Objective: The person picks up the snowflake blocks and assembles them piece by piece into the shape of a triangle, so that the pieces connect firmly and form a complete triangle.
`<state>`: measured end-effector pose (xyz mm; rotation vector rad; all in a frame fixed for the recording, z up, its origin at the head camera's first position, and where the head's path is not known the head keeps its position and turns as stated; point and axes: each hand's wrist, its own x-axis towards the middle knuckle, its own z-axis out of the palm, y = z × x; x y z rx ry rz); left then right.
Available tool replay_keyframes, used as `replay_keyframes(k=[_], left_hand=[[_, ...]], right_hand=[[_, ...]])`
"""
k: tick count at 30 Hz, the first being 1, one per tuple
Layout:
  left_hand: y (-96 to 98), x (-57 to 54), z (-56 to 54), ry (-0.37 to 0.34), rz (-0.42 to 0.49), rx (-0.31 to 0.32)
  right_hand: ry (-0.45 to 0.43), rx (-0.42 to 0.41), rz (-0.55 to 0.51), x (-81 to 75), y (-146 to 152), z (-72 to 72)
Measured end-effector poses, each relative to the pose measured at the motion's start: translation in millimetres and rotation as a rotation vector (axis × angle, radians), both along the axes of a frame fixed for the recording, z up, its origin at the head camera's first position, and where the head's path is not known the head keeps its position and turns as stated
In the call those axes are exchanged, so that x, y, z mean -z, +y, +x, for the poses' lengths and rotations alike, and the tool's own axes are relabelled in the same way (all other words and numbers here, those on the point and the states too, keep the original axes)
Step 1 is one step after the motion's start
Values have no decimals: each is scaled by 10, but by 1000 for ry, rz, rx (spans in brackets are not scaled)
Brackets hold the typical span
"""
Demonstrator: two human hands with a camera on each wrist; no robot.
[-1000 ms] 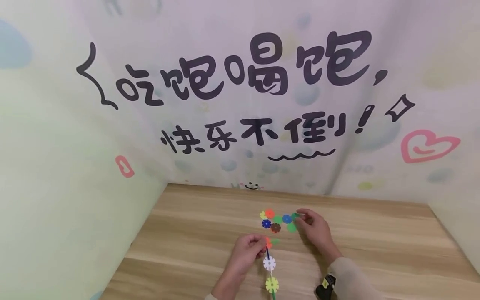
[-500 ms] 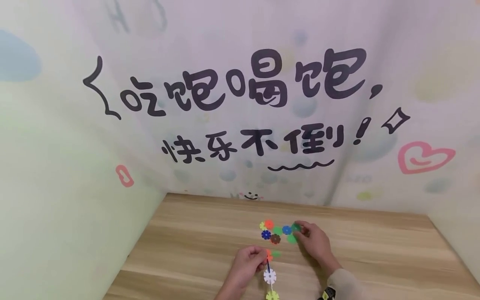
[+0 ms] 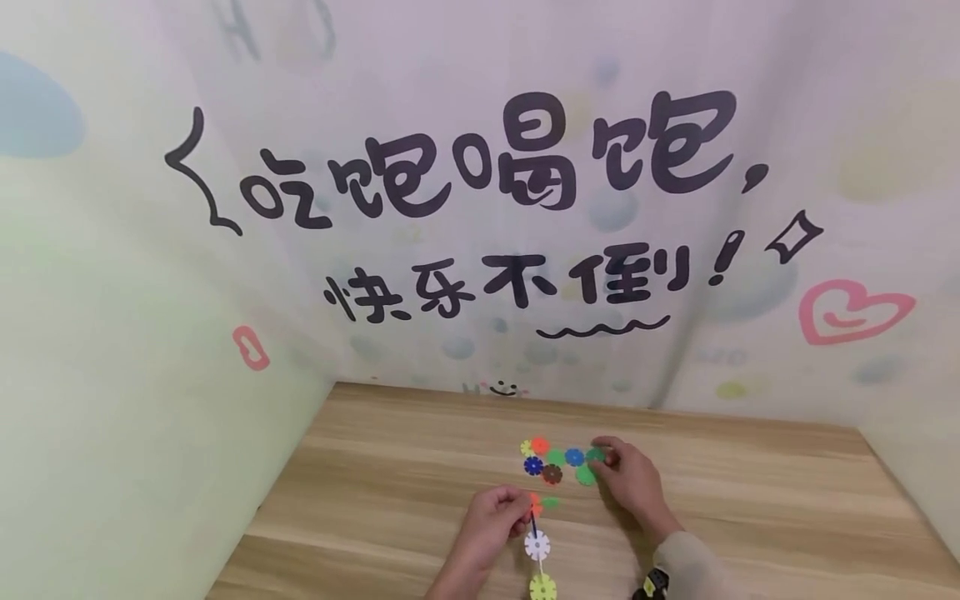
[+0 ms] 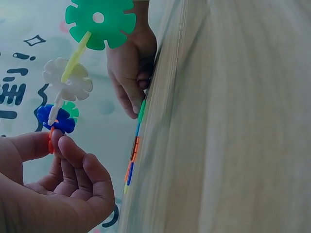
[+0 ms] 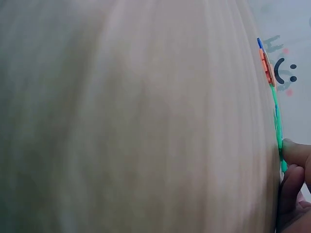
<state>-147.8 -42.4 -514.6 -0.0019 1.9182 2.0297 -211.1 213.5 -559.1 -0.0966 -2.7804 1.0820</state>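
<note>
Left hand [image 3: 491, 521] is pinching an orange notched plastic disc [image 3: 536, 505], the near-thumb end of an interlocked chain of flower-edged plastic discs [image 3: 537, 545] that is hanging clear of the wood-grain table [image 3: 405, 500]. Right hand [image 3: 632, 479] is gripping a dark green notched plastic disc [image 3: 595, 456] by its edge, thumb and finger on it; whether it is lifting off the wood I cannot tell. A bright blue notched disc [image 3: 574, 457] and a light green notched disc [image 3: 585, 475] are lying just beside it. Judgement: the person appears to be picking out this piece. Good technique would be tipping one rim up, leaving a slot exposed, and not dragging the neighbours along. The left pinch should be staying light, since twisting could be loosening the chain's slotted joints.
</note>
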Motion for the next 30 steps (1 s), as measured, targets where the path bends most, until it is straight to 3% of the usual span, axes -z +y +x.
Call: replay_keyframes(k=[9, 16, 23, 30], left_hand=[[11, 25, -25, 25, -6, -7], [36, 60, -32, 28, -1, -4], [44, 59, -36, 32, 7, 0], [-11, 24, -14, 27, 17, 2]], right_hand=[[-25, 25, -40, -67, 5, 47], [8, 25, -79, -52, 30, 139], [-49, 53, -183, -81, 69, 229], [-124, 24, -393, -170, -8, 392]])
